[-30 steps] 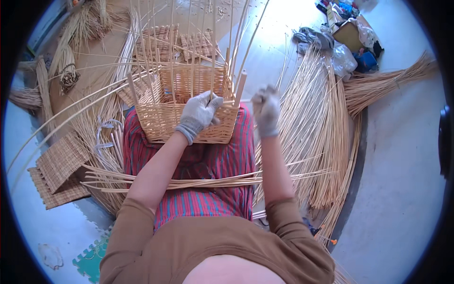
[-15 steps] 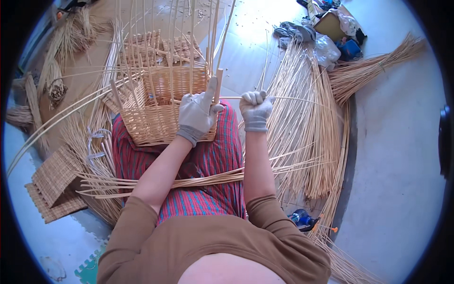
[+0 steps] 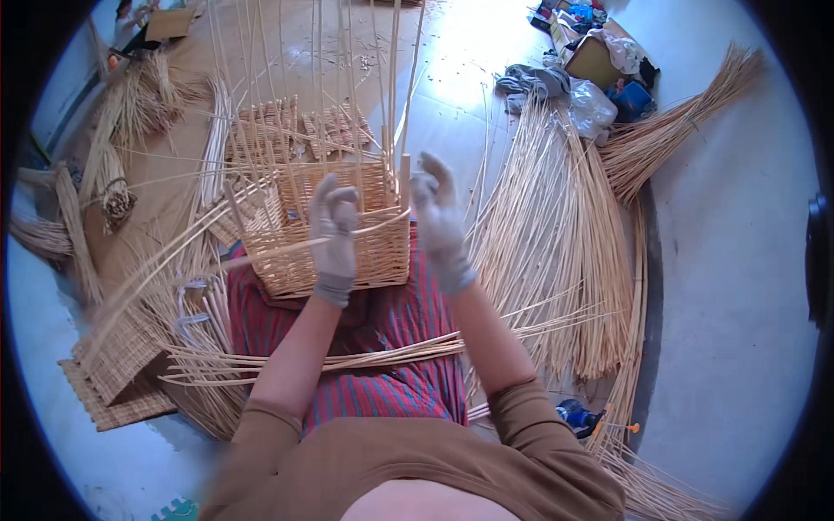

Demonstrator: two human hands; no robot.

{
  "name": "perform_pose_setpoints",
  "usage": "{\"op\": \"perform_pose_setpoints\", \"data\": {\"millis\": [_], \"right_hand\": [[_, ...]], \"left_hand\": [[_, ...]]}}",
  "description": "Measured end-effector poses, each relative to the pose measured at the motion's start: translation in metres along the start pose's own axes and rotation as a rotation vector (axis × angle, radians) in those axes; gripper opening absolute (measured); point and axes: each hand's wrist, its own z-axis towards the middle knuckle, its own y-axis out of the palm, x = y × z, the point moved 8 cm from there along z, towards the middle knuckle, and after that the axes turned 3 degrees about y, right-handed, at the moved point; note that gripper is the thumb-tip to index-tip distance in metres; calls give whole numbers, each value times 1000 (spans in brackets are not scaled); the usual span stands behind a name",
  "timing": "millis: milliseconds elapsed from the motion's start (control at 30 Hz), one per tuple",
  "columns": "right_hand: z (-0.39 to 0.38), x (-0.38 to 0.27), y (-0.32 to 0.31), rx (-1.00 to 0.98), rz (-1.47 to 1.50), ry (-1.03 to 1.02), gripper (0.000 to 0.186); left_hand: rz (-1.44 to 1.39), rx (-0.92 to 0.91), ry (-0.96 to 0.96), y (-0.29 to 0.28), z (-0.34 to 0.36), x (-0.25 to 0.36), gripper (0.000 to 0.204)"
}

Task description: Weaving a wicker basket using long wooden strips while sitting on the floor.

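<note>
A half-woven wicker basket rests on my lap, with tall thin stakes rising from its rim and thicker corner posts. My left hand, in a pale glove, is at the basket's near side, loosely closed around a wicker strand. That strand bends from the near right corner post across the front wall and out to the left, blurred there. Just right of the same post is my gloved right hand, fingers raised, curved and apart, slightly smeared by motion. I see nothing in it.
A bundle of loose strands lies across my lap. On the right spreads a big fan of wicker rods, with a tied bundle behind. Woven panels lie at left. Bags and a box stand far right.
The strand that stretched right to my closed right hand now runs left through my left hand. My left hand moved left and down; my right hand came in to the corner post and opened.
</note>
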Motion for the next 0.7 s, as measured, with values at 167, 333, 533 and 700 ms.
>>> {"op": "perform_pose_setpoints", "data": {"millis": [167,333,533,700], "right_hand": [[62,62,-46,-225,-846,18,60],[37,55,-27,167,-1054,-331,31],[42,77,-37,369,-1001,-323,16],[29,77,-52,434,-825,-505,11]], "left_hand": [[42,74,-353,-71,30,-32,38],[294,-288,163,33,98,16,26],[611,-774,512,145,59,44,95],[748,136,427,-83,19,69,60]]}}
